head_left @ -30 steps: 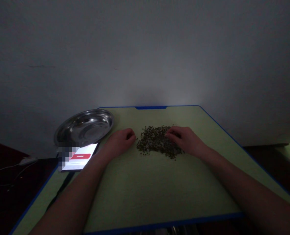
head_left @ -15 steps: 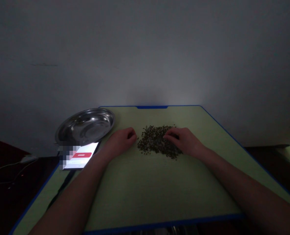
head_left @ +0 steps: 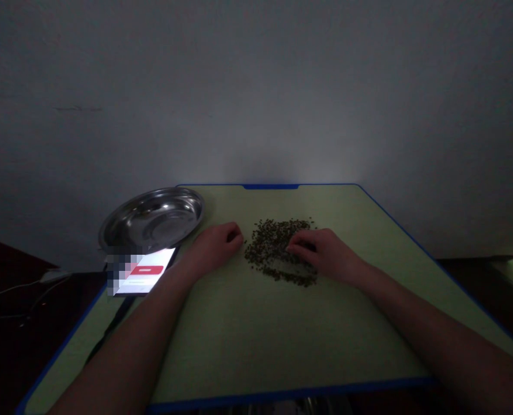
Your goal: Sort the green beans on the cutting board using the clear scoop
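Many small seeds (head_left: 276,245) lie loose under the right hand (head_left: 323,253) (fingers spread); the steel bowl (head_left: 153,220) holds nothing.

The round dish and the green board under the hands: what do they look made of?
The dish looks like polished metal, probably steel: silvery with bright mirror glints. The board looks like matte plastic or laminate, pale green with a blue rim and no shine; the dim light leaves that open.

Glossy metal dish (head_left: 153,222); matt, seemingly plastic green tabletop (head_left: 256,340).
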A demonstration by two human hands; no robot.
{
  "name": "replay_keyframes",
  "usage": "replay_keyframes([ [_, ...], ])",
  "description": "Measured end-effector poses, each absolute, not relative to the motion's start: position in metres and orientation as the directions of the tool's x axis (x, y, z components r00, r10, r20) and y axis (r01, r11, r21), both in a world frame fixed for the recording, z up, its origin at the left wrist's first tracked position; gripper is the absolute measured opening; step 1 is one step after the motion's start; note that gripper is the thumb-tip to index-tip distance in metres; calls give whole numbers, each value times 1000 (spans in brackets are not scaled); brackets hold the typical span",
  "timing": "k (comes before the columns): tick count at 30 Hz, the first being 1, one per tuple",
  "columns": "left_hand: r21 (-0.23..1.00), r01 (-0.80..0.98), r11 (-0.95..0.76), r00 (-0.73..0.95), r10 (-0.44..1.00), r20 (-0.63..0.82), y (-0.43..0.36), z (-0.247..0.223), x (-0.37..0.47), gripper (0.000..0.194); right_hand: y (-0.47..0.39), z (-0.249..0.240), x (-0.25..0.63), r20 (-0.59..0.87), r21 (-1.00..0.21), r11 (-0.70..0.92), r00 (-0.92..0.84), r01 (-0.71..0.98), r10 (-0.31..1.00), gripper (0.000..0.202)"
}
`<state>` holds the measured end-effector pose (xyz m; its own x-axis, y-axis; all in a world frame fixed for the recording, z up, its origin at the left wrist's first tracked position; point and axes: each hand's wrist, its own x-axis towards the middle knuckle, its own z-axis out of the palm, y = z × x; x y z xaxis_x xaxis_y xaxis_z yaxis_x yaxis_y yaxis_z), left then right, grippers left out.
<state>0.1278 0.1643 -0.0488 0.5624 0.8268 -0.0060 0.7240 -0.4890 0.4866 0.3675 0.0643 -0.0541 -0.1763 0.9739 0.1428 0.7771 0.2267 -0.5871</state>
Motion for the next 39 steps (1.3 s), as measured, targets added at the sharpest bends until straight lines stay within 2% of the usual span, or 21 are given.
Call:
replay_keyframes([
  [30,492,711,-502,565,825,25,164,-52,128,25,37,-46,344,58,-589,294,-324,753,944,15],
  [39,485,727,-486,552,834,9,164,-50,130,25,28,-46,339,72,-622,358,-404,696,912,15],
])
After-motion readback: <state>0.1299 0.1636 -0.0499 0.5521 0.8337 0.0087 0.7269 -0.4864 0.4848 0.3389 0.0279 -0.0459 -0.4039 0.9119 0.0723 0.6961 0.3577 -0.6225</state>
